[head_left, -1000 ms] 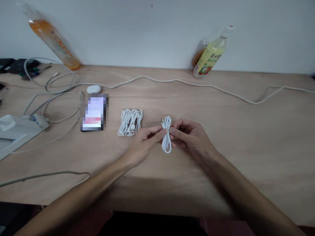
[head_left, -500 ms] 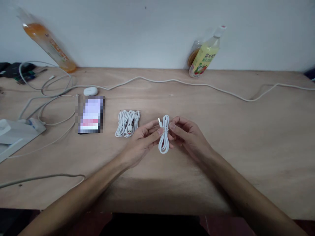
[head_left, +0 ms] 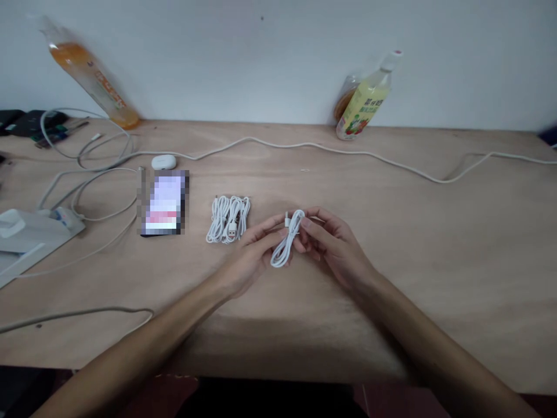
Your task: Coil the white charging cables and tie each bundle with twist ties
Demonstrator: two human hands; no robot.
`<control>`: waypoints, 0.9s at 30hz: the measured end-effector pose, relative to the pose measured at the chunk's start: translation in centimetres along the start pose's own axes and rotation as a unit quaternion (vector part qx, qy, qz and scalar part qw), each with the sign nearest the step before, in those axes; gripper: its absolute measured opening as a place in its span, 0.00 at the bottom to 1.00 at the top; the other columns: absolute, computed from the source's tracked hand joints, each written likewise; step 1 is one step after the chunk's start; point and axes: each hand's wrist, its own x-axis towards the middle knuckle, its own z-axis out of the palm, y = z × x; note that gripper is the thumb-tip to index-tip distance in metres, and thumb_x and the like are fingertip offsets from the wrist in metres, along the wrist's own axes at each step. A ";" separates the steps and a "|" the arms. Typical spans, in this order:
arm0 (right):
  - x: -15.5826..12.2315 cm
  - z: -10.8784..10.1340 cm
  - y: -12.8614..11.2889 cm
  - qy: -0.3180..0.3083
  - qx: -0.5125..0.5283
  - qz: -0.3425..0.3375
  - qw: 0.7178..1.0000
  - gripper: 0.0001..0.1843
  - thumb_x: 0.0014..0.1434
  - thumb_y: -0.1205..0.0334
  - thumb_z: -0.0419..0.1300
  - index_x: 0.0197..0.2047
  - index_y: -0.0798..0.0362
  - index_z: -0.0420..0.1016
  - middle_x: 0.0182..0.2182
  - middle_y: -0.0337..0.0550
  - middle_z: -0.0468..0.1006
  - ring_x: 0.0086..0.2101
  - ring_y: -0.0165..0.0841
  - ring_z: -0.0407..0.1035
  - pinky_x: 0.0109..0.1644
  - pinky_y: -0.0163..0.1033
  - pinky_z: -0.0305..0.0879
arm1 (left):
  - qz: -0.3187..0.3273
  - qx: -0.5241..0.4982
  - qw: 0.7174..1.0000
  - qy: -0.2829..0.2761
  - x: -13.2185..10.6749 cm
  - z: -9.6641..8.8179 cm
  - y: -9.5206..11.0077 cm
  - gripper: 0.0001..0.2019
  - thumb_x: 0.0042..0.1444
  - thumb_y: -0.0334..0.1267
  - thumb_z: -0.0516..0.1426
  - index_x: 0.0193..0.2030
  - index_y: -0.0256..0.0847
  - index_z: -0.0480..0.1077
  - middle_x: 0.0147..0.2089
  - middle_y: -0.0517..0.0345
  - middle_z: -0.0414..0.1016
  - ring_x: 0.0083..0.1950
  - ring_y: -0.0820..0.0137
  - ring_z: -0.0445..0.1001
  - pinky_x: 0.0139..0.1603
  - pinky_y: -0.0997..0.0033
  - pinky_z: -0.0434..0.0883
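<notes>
A white USB cable, coiled and bound at its middle, is held between both hands above the table. My left hand closes on its left side, thumb over the coil near the binding. On the other side, my right hand pinches the upper right part of the coil with thumb and fingers. The cable's plug points up at the coil's top left. Left of my left hand lie several more coiled white cables side by side, one USB plug facing up.
A phone and a white earbud case lie to the left. Behind them stand an orange drink bottle and, further right, a yellow one. A long white cord crosses the table; a white power strip sits at far left.
The coiled cable has tilted, its top leaning right and its bottom swinging left. My right fingers have come onto its upper part. The view has shifted slightly.
</notes>
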 end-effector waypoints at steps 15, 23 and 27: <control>0.0 0.0 -0.3 -0.053 -0.055 -0.030 0.997 0.23 0.65 0.37 0.71 0.46 0.49 0.80 0.23 0.35 0.78 0.22 0.28 0.63 0.25 0.34 0.53 | -0.026 0.066 0.997 0.000 0.0 -0.3 0.1 0.25 0.65 0.42 0.66 0.68 0.38 0.80 0.32 0.57 0.78 0.25 0.77 0.59 0.28 0.71 0.53; 0.1 -0.2 -0.2 0.007 -0.055 -0.039 0.998 0.26 0.58 0.35 0.76 0.39 0.49 0.79 0.25 0.34 0.73 0.23 0.27 0.62 0.23 0.33 0.54 | 0.027 0.122 0.992 -0.009 0.4 -0.8 -0.3 0.22 0.68 0.48 0.65 0.63 0.37 0.82 0.33 0.57 0.78 0.27 0.76 0.65 0.29 0.71 0.59; 0.2 -0.3 -0.3 0.025 -0.045 -0.045 0.998 0.27 0.55 0.35 0.77 0.38 0.49 0.77 0.26 0.33 0.74 0.23 0.27 0.62 0.22 0.32 0.54 | 0.094 0.224 0.970 0.005 0.4 -1.0 -0.2 0.18 0.69 0.46 0.64 0.58 0.36 0.83 0.34 0.58 0.79 0.29 0.74 0.68 0.32 0.71 0.66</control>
